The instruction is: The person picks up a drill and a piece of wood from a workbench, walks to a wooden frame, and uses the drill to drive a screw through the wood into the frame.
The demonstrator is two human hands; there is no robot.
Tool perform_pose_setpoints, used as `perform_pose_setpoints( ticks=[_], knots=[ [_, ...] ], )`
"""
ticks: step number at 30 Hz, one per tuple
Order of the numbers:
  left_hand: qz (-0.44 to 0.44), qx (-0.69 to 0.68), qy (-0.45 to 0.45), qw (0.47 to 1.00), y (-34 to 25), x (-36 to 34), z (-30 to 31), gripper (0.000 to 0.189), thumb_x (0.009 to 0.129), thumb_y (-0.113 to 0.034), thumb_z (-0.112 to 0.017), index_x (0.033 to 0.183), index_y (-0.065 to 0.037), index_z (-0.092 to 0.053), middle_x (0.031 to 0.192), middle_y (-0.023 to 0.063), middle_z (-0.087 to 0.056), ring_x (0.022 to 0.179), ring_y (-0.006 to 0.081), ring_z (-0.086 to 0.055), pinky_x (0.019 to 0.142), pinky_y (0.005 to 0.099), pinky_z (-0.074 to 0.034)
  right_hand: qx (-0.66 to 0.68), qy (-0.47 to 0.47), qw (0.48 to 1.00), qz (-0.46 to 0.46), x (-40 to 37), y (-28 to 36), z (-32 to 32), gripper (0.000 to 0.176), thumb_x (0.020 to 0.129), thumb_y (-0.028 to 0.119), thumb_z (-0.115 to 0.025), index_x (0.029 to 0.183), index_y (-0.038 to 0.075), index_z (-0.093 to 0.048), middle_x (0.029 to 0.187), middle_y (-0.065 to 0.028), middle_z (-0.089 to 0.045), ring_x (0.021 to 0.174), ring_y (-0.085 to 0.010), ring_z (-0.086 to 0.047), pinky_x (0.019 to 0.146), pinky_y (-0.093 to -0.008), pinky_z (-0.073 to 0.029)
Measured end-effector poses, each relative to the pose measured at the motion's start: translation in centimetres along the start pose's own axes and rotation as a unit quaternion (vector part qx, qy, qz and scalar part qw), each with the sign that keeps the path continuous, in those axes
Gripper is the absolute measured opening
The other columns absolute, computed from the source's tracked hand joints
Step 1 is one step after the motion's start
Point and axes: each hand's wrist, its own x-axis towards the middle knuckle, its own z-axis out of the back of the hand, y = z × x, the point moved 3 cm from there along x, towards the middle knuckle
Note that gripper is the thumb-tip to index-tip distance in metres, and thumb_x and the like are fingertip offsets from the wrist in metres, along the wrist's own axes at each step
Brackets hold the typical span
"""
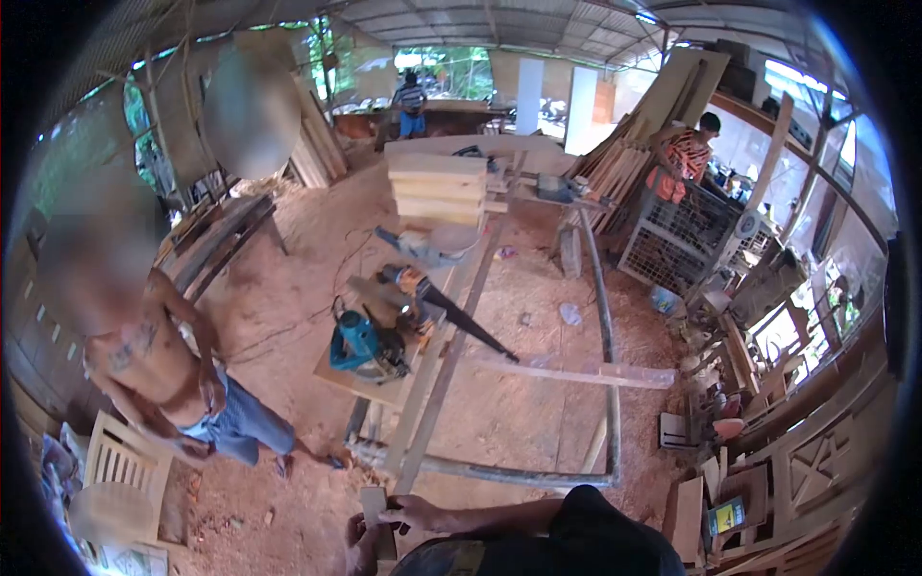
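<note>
Small pale rectangular wooden block (pixel 373 501) sits at 6 o'clock in our view, upright between both hands. Our right hand (pixel 411 515) pinches its upper edge from 3 o'clock; our left hand (pixel 361 549) grips its lower end. Teal circular saw (pixel 357 344) on plywood board (pixel 384 389) lies at 12 o'clock, well apart. Shirtless person in blue shorts (pixel 192 384) stands at 9 o'clock

We've got a long pipe-frame bench (pixel 605 317) on the sawdust floor (pixel 288 278), with a teal saw (pixel 357 344), an orange tool (pixel 415 288) and stacked planks (pixel 440 187) on it.
</note>
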Motion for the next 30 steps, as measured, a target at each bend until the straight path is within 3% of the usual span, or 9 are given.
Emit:
perform_pose_setpoints(
  ticks=[6, 9, 11, 15, 21, 24, 25, 28, 30],
  knots=[
    [-0.045, 0.127, 0.037, 0.990, 1.0, 2.9, -6.6, 0.051, 0.095, -0.023, -0.064, 0.138, -0.001, -0.047, 0.117, 0.0175, -0.061, 0.106, 0.0239, -0.060, 0.088, 0.0369, -0.051, 0.041, -0.033, 0.999, -0.015, -2.4, -1.0, 7.7, 0.049, 0.094, 0.040, -0.069, 0.125, 0.002, -0.063, 0.099, -0.0074, -0.069, 0.083, -0.0164, -0.067, 0.064, -0.0294, -0.057],
    [0.006, 0.090, 0.059, 0.994, 3.4, 5.6, -8.0, 0.053, 0.087, -0.020, -0.069, 0.132, -0.002, -0.050, 0.117, 0.0176, -0.066, 0.104, 0.0277, -0.065, 0.089, 0.0420, -0.053, 0.071, -0.068, 0.995, -0.006, -5.2, 0.5, 10.8, 0.046, 0.093, 0.036, -0.070, 0.122, 0.000, -0.064, 0.099, -0.0086, -0.069, 0.084, -0.0170, -0.067, 0.067, -0.0317, -0.057],
    [-0.023, 0.167, 0.047, 0.985, 6.0, 7.1, -7.8, 0.057, 0.089, -0.021, -0.072, 0.136, 0.000, -0.048, 0.115, 0.0171, -0.066, 0.104, 0.0252, -0.065, 0.088, 0.0390, -0.054, 0.094, -0.078, 0.993, 0.001, -6.5, 0.9, 11.4, 0.041, 0.093, 0.032, -0.070, 0.119, 0.000, -0.065, 0.099, -0.0093, -0.069, 0.085, -0.0178, -0.067, 0.071, -0.0325, -0.056],
    [0.020, 0.182, 0.066, 0.981, 1.7, 5.3, -12.6, 0.051, 0.092, -0.023, -0.071, 0.134, -0.002, -0.050, 0.111, 0.0157, -0.068, 0.099, 0.0219, -0.066, 0.084, 0.0361, -0.054, 0.144, -0.076, 0.987, -0.003, -7.3, 0.3, 12.9, 0.038, 0.095, 0.026, -0.068, 0.124, 0.001, -0.063, 0.106, -0.0073, -0.070, 0.089, -0.0167, -0.068, 0.072, -0.0323, -0.057],
    [-0.056, 0.245, 0.036, 0.967, 0.8, 4.4, -12.1, 0.048, 0.089, -0.021, -0.075, 0.129, -0.003, -0.055, 0.103, 0.0100, -0.069, 0.093, 0.0170, -0.066, 0.082, 0.0342, -0.054, 0.168, -0.062, 0.984, 0.004, -6.2, 0.2, 12.6, 0.031, 0.096, 0.019, -0.067, 0.117, -0.003, -0.064, 0.103, -0.0105, -0.070, 0.087, -0.0196, -0.069, 0.072, -0.0339, -0.058],
    [-0.109, 0.147, 0.012, 0.983, 3.9, 5.7, -9.8, 0.050, 0.088, -0.020, -0.075, 0.131, -0.004, -0.055, 0.101, 0.0060, -0.067, 0.093, 0.0147, -0.063, 0.082, 0.0321, -0.053, 0.126, -0.056, 0.990, 0.019, -4.9, 1.2, 11.9, 0.029, 0.096, 0.018, -0.067, 0.115, -0.003, -0.064, 0.102, -0.0102, -0.070, 0.083, -0.0194, -0.069, 0.071, -0.0323, -0.058],
    [-0.102, 0.134, 0.019, 0.986, 4.3, 5.5, -9.1, 0.055, 0.088, -0.018, -0.075, 0.136, -0.003, -0.052, 0.111, 0.0072, -0.065, 0.100, 0.0163, -0.061, 0.087, 0.0329, -0.051, 0.098, -0.050, 0.993, 0.039, -4.5, 2.0, 11.8, 0.028, 0.096, 0.019, -0.067, 0.114, -0.003, -0.064, 0.099, -0.0099, -0.069, 0.082, -0.0190, -0.068, 0.071, -0.0319, -0.057],
    [-0.056, 0.053, 0.032, 0.996, -0.8, 3.7, -9.7, 0.062, 0.087, -0.014, -0.074, 0.142, -0.002, -0.049, 0.123, 0.0084, -0.062, 0.110, 0.0193, -0.058, 0.093, 0.0327, -0.048, 0.120, -0.022, 0.992, 0.039, -3.3, 3.4, 11.7, 0.030, 0.098, 0.019, -0.064, 0.121, -0.001, -0.060, 0.100, -0.0093, -0.067, 0.083, -0.0198, -0.066, 0.070, -0.0336, -0.057],
    [-0.046, 0.050, -0.008, 0.998, -3.1, 2.7, -10.1, 0.055, 0.087, -0.012, -0.072, 0.137, 0.000, -0.053, 0.108, 0.0079, -0.065, 0.097, 0.0160, -0.061, 0.083, 0.0312, -0.051, 0.165, -0.033, 0.983, 0.065, -3.6, 6.0, 11.3, 0.028, 0.098, 0.018, -0.063, 0.119, 0.001, -0.060, 0.099, -0.0084, -0.067, 0.083, -0.0192, -0.067, 0.070, -0.0330, -0.058]
  ],
)
